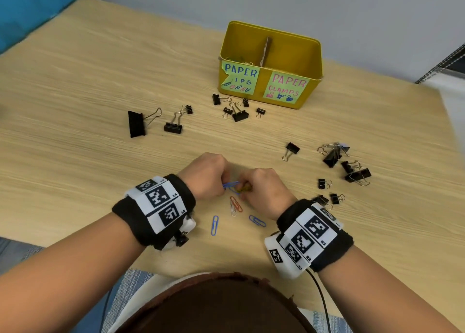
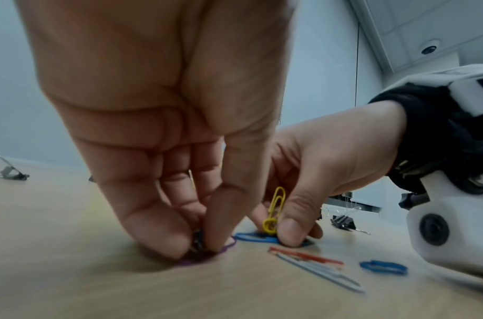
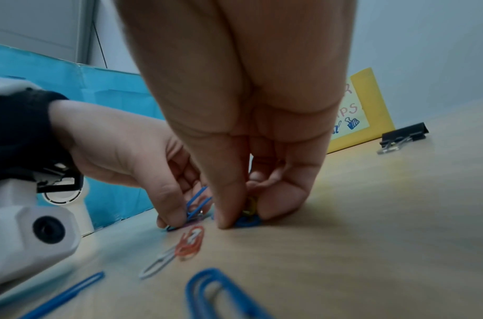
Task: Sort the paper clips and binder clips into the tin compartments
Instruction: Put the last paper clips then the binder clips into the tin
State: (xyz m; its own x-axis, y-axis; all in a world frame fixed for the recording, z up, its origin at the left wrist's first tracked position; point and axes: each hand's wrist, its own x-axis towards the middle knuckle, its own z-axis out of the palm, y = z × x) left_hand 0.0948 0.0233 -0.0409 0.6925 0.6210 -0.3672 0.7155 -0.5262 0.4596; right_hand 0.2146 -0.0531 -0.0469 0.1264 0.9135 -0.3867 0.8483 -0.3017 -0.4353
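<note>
The yellow tin (image 1: pixel 317 63) stands at the back, split by a cardboard divider (image 1: pixel 265 51); its left half is labelled for paper clips, its right half for clamps. Both hands work close together on the table near me. My left hand (image 1: pixel 224 183) pinches blue paper clips (image 3: pixel 196 202) with fingertips down on a purple clip (image 2: pixel 192 261). My right hand (image 1: pixel 243 190) pinches a yellow paper clip (image 2: pixel 274 212) upright over another blue clip (image 2: pixel 255 237). Orange and white clips (image 1: pixel 234 206) and two blue clips (image 1: pixel 214 225) (image 1: pixel 257 220) lie loose just below the hands.
Black binder clips are scattered: a large one (image 1: pixel 136 124) and others at the left, a group (image 1: pixel 239 115) before the tin, a cluster (image 1: pixel 333 156) at the right. A blue panel (image 1: pixel 37 8) borders the far left. The table's right edge (image 1: pixel 450 111) is close.
</note>
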